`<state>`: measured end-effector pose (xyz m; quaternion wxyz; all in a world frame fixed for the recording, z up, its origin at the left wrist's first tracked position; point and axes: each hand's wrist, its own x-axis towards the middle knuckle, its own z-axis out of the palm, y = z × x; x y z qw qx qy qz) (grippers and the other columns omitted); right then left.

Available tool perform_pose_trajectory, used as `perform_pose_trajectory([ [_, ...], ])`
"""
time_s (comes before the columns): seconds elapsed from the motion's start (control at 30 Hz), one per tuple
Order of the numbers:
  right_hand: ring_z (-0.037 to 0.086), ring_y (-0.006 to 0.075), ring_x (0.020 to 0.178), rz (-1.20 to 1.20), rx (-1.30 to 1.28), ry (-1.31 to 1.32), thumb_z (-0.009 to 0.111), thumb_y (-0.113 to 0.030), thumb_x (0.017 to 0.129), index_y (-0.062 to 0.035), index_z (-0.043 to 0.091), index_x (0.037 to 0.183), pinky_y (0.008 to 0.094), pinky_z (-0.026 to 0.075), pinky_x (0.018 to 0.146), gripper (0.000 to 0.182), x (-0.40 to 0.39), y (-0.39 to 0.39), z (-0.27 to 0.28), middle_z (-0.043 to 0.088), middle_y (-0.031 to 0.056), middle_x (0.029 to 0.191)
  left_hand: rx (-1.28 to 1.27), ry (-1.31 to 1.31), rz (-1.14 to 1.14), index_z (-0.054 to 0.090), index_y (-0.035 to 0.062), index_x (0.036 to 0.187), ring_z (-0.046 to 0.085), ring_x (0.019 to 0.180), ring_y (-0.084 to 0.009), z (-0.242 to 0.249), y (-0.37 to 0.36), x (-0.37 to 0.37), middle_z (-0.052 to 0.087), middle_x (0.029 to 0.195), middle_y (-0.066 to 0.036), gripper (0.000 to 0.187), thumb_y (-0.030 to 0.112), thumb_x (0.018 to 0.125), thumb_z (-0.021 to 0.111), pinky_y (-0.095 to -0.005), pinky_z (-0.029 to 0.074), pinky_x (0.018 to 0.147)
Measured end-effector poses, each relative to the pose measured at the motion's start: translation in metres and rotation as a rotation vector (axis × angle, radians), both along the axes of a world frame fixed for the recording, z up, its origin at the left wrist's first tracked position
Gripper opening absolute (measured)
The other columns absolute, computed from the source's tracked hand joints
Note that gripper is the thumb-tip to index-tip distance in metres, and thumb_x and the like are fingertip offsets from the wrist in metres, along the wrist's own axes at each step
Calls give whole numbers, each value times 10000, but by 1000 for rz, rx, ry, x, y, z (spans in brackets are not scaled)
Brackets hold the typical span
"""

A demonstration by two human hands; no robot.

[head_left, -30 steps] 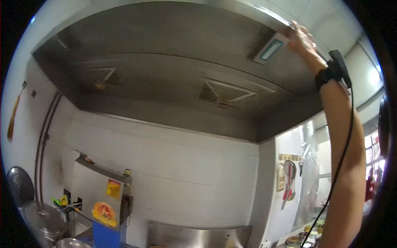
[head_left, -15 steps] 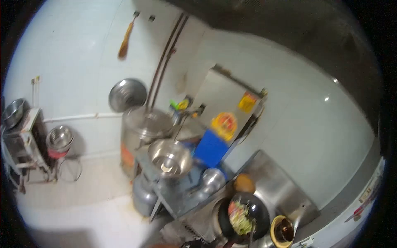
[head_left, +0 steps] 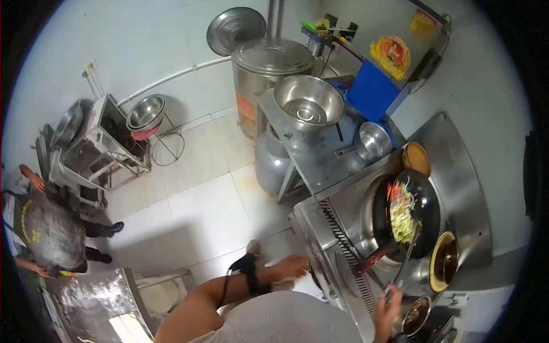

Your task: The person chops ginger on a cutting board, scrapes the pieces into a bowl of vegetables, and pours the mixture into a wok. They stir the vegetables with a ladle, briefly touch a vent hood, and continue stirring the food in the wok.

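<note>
My right hand point(head_left: 388, 313) is closed around the handle of a long-handled metal cooking utensil point(head_left: 406, 262). The utensil's far end lies in shredded vegetables point(head_left: 402, 216), pale green with orange-red strips. They sit in a black wok point(head_left: 430, 226) on the stove, and its red-wrapped handle point(head_left: 372, 260) points toward me. My left hand point(head_left: 293, 267) is low by the stove's front edge, below a wrist with a black strap point(head_left: 249, 274). Its fingers are blurred beside something white, and I cannot tell whether they grip it.
A yellow-rimmed pot point(head_left: 435, 274) and a metal container of food point(head_left: 416, 315) stand right of the wok. Beyond the stove point(head_left: 334, 226), a grey table point(head_left: 320, 151) bears a steel basin point(head_left: 309, 100) and a saucepan point(head_left: 374, 140). Another person point(head_left: 50, 228) stands at far left.
The view has tilted down, bringing my arms, both hands and the other person into sight. The wok and table appear higher in the frame. The utensil is in the wok in both frames.
</note>
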<state>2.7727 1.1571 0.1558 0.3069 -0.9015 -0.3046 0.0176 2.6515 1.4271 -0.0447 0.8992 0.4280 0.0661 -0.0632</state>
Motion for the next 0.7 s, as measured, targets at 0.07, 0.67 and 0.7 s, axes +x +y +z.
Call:
perform_pose_trajectory([
  [0.07, 501, 202, 822, -193, 57, -215, 508, -64, 785, 23, 492, 932, 285, 379, 771, 172, 13, 6, 3, 532, 106, 851, 211, 19, 109, 377, 49, 1095, 536, 816, -173, -19, 26, -46, 537, 947, -97, 280, 144, 845, 458, -292, 449, 721],
  [0.67, 433, 92, 516, 325, 279, -209, 413, -62, 857, 2, 458, 856, 206, 352, 467, 79, 10, 380, 169, 477, 65, 674, 244, 377, 404, 466, -9, 1009, 540, 568, -138, 0, 313, -104, 541, 656, -78, 251, 191, 860, 449, -266, 457, 540],
  [0.7, 427, 88, 518, 321, 259, -260, 407, -63, 861, 0, 458, 851, 205, 349, 466, 81, 14, 393, 177, 473, 63, 669, 287, 321, 401, 469, -6, 1004, 532, 530, -136, -4, 332, -96, 531, 632, -73, 269, 223, 866, 448, -267, 453, 505],
])
